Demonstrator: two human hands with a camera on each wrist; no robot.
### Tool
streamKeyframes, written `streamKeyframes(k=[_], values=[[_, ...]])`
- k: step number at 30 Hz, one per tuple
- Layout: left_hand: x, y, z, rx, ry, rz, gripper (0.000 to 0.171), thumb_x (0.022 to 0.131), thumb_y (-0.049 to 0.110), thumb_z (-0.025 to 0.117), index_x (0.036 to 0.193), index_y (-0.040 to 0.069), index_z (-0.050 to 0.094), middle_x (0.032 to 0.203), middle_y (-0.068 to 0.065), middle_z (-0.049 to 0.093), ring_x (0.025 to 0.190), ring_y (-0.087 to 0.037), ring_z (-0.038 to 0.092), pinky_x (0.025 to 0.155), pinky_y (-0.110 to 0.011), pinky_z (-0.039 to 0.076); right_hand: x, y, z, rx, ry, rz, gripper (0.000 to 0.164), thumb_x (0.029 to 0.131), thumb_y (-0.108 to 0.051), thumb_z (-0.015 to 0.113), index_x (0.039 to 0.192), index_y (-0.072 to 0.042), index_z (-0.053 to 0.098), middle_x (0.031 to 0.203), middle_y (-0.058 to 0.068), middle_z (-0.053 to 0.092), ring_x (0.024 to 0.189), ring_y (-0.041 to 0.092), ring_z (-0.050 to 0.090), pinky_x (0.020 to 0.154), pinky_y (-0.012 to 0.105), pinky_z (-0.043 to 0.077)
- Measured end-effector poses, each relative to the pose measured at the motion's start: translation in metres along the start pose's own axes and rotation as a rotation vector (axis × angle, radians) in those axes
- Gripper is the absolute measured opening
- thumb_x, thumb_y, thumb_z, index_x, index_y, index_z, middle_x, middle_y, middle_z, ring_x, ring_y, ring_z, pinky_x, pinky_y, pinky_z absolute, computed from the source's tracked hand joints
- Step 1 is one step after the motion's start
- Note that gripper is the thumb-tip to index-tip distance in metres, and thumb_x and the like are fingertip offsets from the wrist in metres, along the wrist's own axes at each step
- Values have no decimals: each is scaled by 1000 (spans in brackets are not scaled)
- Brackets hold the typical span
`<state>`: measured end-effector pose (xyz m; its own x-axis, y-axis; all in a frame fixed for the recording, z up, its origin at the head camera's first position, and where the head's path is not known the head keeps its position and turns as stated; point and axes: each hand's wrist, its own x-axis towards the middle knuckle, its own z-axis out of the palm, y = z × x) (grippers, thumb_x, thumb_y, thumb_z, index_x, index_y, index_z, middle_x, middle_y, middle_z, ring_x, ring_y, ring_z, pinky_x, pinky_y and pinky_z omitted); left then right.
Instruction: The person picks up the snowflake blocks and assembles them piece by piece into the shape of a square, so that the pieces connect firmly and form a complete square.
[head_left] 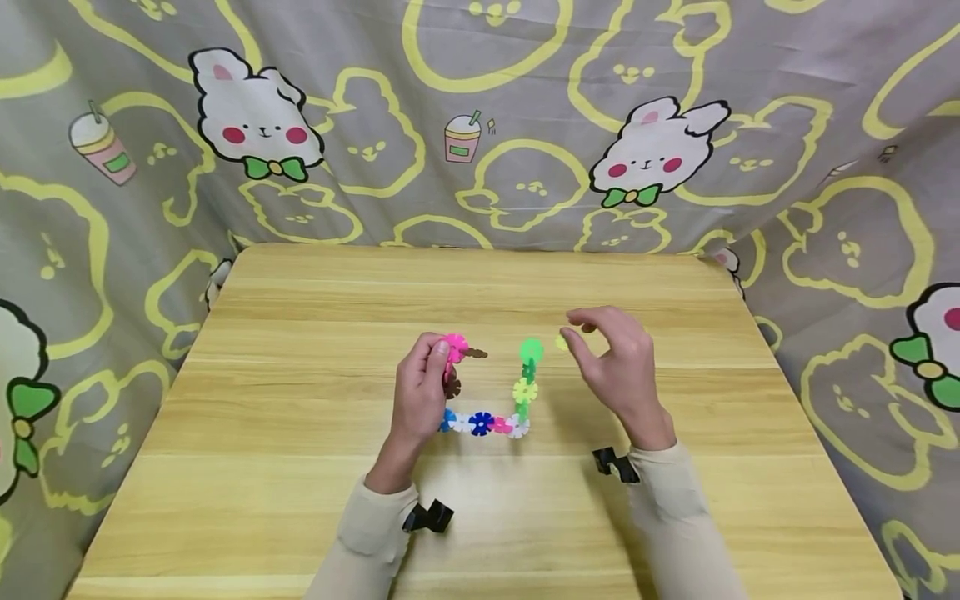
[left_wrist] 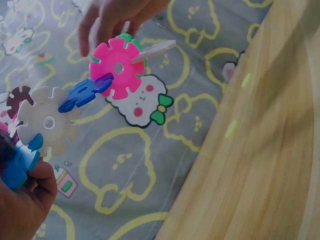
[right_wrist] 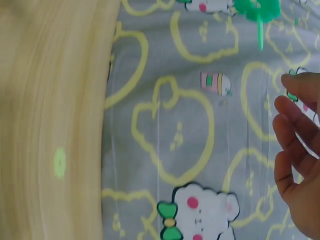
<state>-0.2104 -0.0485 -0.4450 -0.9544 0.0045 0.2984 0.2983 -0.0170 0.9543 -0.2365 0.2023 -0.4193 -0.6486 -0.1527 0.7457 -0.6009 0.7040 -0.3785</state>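
Note:
My left hand (head_left: pixel 422 383) pinches one end of a linked chain of plastic snowflake discs, its thumb on a pink disc (head_left: pixel 457 345). The chain bends in a U shape, past a dark blue disc (head_left: pixel 482 423) and up to a green disc (head_left: pixel 532 350). In the left wrist view, a white disc (left_wrist: pixel 49 122) stands just above the fingers. My right hand (head_left: pixel 621 358) is right of the green end, thumb and fingers apart, holding nothing visible. By its thumb is a pale yellow disc (head_left: pixel 562 342), partly hidden; I cannot tell whether it touches the hand.
Beneath the hands is a wood-grain table (head_left: pixel 300 500). A grey patterned curtain (head_left: pixel 360 100) hangs behind the table and along both sides. Black wrist mounts (head_left: pixel 429 517) sit on both sleeves.

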Motion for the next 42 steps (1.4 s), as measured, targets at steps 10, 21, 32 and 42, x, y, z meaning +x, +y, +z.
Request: streamKeyframes(k=[10, 21, 32, 42], values=[[1, -1, -1, -9, -4, 4, 27, 105, 16, 38, 96, -2, 57, 68, -7, 45, 52, -10, 44, 46, -23, 42, -14, 52, -9, -164, -164, 308, 19, 84, -9, 73, 103, -6, 71, 99, 13, 69, 79, 29, 64, 66, 43, 48], [-1, 0, -2, 12, -10, 22, 28, 105, 16, 37, 96, -1, 56, 68, -8, 45, 53, -10, 43, 47, -23, 40, -41, 103, -10, -202, -411, 616, 32, 93, -22, 63, 119, -3, 65, 111, 20, 60, 90, 34, 59, 80, 48, 44], [-2, -1, -3, -2, -14, 22, 28, 105, 15, 37, 96, -3, 57, 68, -7, 46, 53, -9, 43, 45, -23, 41, -47, 127, -16, -182, -772, 898, 62, 98, -27, 48, 152, -4, 26, 143, 36, 23, 117, 51, 42, 98, 61, 38], [-3, -1, -4, 7, -5, 9, 28, 105, 16, 37, 95, -2, 57, 66, -7, 45, 52, -10, 44, 45, -24, 43, -49, 134, -13, -217, -827, 874, 54, 101, -22, 42, 149, -1, 31, 140, 37, 24, 119, 50, 40, 93, 60, 40]])
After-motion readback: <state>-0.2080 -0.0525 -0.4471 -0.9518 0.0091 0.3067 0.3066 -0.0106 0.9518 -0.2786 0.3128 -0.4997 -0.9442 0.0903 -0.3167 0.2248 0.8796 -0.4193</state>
